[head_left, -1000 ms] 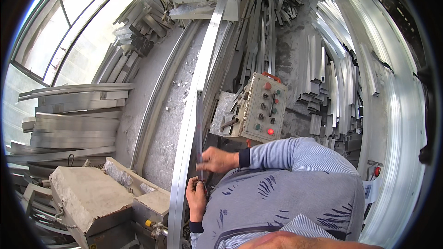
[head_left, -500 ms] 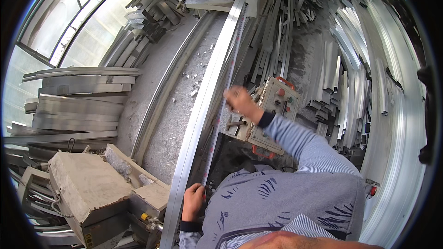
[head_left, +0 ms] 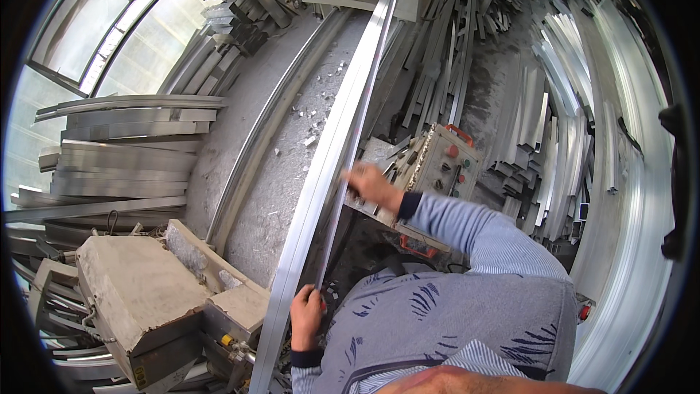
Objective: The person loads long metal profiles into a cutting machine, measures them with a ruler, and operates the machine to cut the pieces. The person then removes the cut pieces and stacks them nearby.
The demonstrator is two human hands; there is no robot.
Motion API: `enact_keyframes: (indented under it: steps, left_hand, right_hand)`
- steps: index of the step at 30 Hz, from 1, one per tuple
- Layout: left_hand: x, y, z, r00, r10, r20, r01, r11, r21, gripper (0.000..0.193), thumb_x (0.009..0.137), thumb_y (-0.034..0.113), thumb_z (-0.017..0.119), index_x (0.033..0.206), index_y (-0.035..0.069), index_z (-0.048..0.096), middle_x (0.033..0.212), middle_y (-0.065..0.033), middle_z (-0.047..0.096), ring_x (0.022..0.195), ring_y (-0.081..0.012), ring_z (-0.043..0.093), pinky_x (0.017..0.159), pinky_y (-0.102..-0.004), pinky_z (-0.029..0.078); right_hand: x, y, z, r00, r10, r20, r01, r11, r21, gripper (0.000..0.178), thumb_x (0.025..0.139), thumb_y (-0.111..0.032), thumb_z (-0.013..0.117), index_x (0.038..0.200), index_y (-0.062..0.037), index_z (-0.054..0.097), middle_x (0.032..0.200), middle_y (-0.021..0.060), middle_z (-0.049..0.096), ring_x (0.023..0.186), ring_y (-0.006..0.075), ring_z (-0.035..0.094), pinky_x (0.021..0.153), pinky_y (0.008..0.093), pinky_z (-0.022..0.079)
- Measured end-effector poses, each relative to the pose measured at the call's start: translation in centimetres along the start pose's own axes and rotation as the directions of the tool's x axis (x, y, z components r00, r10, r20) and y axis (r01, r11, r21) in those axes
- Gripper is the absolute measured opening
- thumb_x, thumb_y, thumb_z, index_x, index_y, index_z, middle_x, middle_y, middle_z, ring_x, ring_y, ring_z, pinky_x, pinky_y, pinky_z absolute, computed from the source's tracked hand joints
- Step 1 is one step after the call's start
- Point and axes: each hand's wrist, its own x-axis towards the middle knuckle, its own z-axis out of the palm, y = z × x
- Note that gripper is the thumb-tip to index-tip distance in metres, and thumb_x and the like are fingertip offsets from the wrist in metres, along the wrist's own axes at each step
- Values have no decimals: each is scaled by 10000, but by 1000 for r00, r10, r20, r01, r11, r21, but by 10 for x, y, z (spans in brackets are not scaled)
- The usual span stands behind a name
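Note:
A long silver aluminium profile (head_left: 313,197) runs diagonally from the lower middle to a machine at the far end. Along its right side stretches the thin blade of a tape measure (head_left: 335,230). My left hand (head_left: 305,321) is closed at the near end of this blade, beside the profile; a bit of red shows at its fingers, and most of the case is hidden. Farther up, my right hand (head_left: 373,186) is at the blade and the profile's right edge, its fingers curled together. What they hold, if anything, is too small to make out.
A control box (head_left: 437,182) with buttons and orange handles stands right of my right hand. A beige machine housing (head_left: 138,284) is at the lower left. Stacked profiles (head_left: 124,168) lie left, more profiles (head_left: 554,138) right. Metal offcuts (head_left: 312,131) litter the floor.
My right hand has moved down and left, from over the blade to the profile's edge. The tape blade now lies closer along the profile. My left hand has barely moved.

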Motion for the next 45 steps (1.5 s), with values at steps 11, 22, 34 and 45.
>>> enact_keyframes:
  steps: [11,22,34,45]
  left_hand:
    - [-102,-85,-74,968,-160,-192,169,985,31,218,1018,164,650,979,-32,737,681,-16,638,584,-89,573,539,-273,436]
    - [-28,-5,-41,970,-55,-236,93,984,149,261,994,194,648,949,-35,767,618,-59,640,570,-123,605,554,-316,457]
    - [2,5,-39,976,-91,-198,120,983,140,279,1013,220,636,965,-20,771,626,-49,647,575,-132,617,568,-318,471]
    - [7,1,-40,975,-76,-210,101,989,109,256,1001,199,636,952,-9,778,637,-53,658,585,-124,624,568,-304,475]
  right_hand:
    - [236,-89,-173,873,-142,-467,164,986,7,296,992,-284,657,941,4,702,658,47,616,531,160,576,502,350,465]
    - [233,-54,-135,855,-126,-504,120,992,-45,328,974,-291,671,817,-3,660,640,59,635,543,171,610,546,375,488]
    - [253,-35,-149,876,-104,-472,86,995,-60,250,1018,-246,678,975,0,666,683,14,549,548,131,531,487,326,438]
    - [246,-44,-143,885,-43,-463,65,997,32,251,1019,-230,671,991,19,653,684,19,541,545,132,512,503,349,432]
